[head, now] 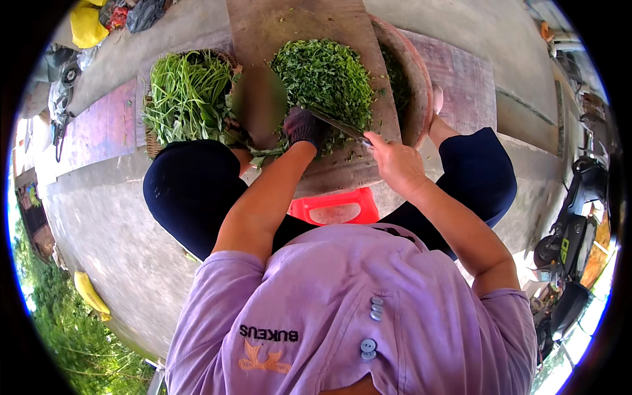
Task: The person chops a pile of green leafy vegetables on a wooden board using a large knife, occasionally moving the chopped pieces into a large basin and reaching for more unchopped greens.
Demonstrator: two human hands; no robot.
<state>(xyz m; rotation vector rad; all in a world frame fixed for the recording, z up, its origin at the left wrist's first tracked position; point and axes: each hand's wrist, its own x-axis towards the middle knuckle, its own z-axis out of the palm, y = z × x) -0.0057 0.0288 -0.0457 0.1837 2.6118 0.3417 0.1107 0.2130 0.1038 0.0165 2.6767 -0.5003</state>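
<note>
My right hand grips the handle of a knife, its dark blade slanting up and left to the other hand. My left hand, in a dark knit glove, is curled over leafy greens beside the blade; its fingertips are hidden. Just beyond the blade, a heap of chopped greens lies on a wooden board. To the left, a woven basket holds long-stemmed greens. A blurred patch covers the area between basket and heap.
A round reddish tub with dark greens inside stands against the board's right side. My knees flank the board, and a red plastic stool shows below it. Flat panels lie on the concrete floor. A motor scooter is at far right.
</note>
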